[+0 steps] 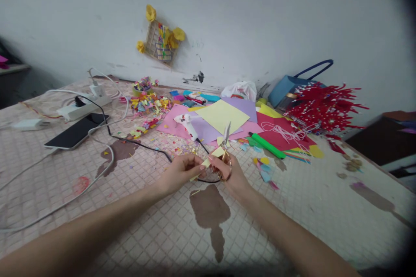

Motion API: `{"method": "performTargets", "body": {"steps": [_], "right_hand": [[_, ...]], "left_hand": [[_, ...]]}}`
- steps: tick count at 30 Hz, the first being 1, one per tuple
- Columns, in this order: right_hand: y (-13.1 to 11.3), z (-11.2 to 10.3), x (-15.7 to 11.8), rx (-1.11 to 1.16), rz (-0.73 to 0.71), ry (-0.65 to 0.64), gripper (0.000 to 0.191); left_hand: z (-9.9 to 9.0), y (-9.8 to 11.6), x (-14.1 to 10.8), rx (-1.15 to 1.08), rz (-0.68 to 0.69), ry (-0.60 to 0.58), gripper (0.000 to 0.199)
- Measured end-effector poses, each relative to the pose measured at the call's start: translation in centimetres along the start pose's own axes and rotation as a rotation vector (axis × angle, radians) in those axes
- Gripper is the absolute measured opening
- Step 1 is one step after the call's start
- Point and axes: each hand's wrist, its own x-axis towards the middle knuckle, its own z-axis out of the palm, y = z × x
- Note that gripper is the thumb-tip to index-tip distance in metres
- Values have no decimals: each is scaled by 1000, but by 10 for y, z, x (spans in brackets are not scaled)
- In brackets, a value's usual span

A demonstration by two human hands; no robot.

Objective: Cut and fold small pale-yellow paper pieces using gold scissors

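My left hand (181, 172) pinches one end of a narrow pale yellow paper strip (206, 163) over the table. My right hand (234, 175) is closed around scissors (226, 135) with gold-coloured handles, their blades pointing up and away from me. Its thumb and fingers also touch the far part of the strip. Just beyond my hands lies a white glue gun (187, 126), resting on pink and purple paper. A pale yellow paper sheet (222, 115) covers part of the stack behind it. The fingers under the strip are partly hidden.
A black cord (143, 143) runs past my left hand to a power strip (82, 107). A phone (78, 130) lies at left. Colourful paper scraps (151, 104), a green marker (267, 145), white string (290, 134) and red fuzzy stems (326, 106) are spread farther back.
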Motion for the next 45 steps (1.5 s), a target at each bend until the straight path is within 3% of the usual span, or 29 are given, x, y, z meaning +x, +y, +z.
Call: {"method": "performTargets", "body": {"steps": [4,9,22,29,38,45], "right_hand": [[-1,-7,5,65,-44,68,21],[-6,-15,9,97,-92,101,20],[-5,-17,11,61,-101,152,21],[-5,-11,5,49,-73,97,25],[-4,-8,2,17,-66,95,26],[2,-1,-5,-16,34,-107,27]], "left_hand": [[-2,6,0,-59,-3,12,31],[-5,15,-2,23,59,-13,23],[-8,7,2,73,82,-77,13],[-10,-4,5,3,-30,-30,17],[-7,-1,5,-83,-29,0,34],[-10,-2,5,-21,10,5,35]]}}
